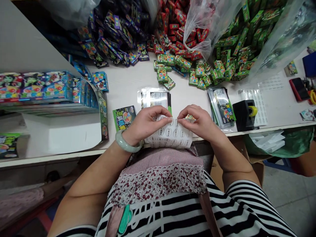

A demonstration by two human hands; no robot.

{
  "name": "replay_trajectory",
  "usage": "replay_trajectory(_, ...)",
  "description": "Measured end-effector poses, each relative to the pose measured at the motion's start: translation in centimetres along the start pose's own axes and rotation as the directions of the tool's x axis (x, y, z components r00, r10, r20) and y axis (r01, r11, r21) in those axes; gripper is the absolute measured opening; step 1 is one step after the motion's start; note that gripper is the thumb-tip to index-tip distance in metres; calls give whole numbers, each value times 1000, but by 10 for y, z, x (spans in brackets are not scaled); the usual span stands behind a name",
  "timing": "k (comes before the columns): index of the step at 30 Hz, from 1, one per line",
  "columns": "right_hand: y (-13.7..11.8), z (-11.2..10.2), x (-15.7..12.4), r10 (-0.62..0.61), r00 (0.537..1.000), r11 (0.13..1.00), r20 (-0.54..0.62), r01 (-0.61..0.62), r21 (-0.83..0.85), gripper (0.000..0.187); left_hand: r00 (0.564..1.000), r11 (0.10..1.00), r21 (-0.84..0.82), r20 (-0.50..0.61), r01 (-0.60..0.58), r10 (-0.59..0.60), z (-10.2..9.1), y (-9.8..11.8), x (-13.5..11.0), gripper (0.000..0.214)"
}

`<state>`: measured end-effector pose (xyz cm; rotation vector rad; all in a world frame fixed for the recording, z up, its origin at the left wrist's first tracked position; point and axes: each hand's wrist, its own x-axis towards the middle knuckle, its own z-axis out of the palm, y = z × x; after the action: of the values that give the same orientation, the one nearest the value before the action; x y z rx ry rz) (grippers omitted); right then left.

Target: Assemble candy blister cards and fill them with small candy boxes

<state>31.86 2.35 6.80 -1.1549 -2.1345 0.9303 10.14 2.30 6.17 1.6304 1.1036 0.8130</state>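
White table (128,89): sticker sheet (170,135) long axis left-right, both hands pinching.

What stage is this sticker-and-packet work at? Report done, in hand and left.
Done: apparently the filled display box at the left. In hand: the left hand and right hand pinch at a sticker sheet, the right also holding a small packet. Left: heaps of loose green packets, red packets and blue packets behind.

Left hand (145,123) and right hand (198,121) meet, fingertips pinched together.
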Motion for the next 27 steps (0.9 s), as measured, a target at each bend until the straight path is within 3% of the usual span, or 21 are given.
replay_trajectory(8,-3,-7,1,121,988,975,95,-137,178,6,997,999,35,71,-14,11,-1,9,2,12)
replay_trajectory(13,-2,-5,0,15,1000,1000,8,-15,-7,3,999,998,54,45,-13,11,0,8,3,12)
replay_trajectory(22,-4,6,-5,50,999,993,-9,-50,-110,4,999,997,82,41,2,-5,0,5,2,10)
replay_trajectory(27,1,7,-6,117,993,990,23,-118,76,8,998,999,54,62,6,-9,-2,3,1,10)
